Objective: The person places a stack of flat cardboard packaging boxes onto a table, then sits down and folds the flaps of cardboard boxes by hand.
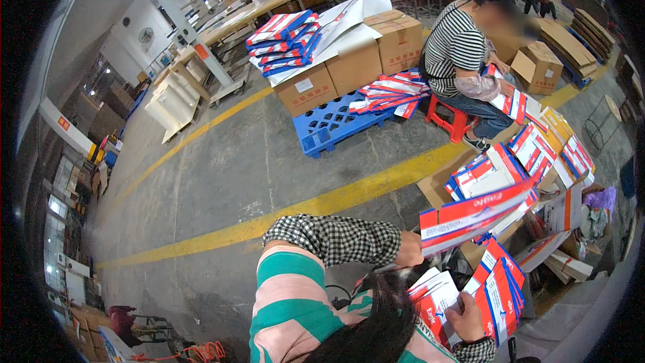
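Note:
My left hand (408, 250), at the end of a black-and-white checked sleeve, grips one end of a long printed cardboard sheet (480, 217) in red, white and blue. The sheet's far end is blurred and reaches over a pile of similar cardboard pieces (489, 173). Lower down, my right hand (467, 321) is closed on a small bunch of red-and-white cardboard pieces (433, 306), thumb on top. Beside that hand lie more red, white and blue cardboard pieces (498, 296), overlapping one another. Hair hangs over part of the space between my arms.
A co-worker in a striped top (455, 44) sits on a red stool (447, 119), handling similar pieces. Brown cartons (353, 67) and a stack of printed bundles (282, 40) stand by a blue pallet (329, 131). A yellow line (322, 205) crosses the floor. Scrap cardboard (568, 265) lies at right.

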A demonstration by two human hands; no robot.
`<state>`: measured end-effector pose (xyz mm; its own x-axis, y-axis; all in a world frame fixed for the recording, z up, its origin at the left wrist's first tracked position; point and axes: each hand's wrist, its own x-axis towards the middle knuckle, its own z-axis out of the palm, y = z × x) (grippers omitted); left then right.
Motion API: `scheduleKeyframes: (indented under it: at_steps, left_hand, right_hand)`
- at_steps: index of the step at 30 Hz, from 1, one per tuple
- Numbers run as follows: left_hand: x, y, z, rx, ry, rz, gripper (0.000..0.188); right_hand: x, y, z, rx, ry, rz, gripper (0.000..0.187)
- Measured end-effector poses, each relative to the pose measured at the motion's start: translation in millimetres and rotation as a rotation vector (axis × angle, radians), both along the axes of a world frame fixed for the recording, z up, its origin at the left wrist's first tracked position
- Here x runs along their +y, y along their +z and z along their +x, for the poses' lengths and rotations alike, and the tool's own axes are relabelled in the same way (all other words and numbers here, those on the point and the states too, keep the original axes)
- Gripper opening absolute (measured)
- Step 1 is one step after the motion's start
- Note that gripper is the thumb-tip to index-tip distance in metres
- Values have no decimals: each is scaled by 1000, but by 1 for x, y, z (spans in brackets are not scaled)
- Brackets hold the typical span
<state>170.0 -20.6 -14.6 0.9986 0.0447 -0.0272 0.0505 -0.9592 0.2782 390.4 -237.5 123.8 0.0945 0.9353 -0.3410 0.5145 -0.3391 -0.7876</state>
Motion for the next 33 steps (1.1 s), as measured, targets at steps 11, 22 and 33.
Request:
scheduleKeyframes:
  at_steps: [11,22,33]
  left_hand:
    - [-5,110,7,-215,34,-170,36]
    - [-18,146,23,-200,266,-559,39]
    - [-12,155,36,81,322,-812,41]
  right_hand:
    - [-2,2,4,-90,-20,70,39]
    - [-1,8,3,-67,80,-86,41]
    - [0,16,1,-78,70,-33,38]
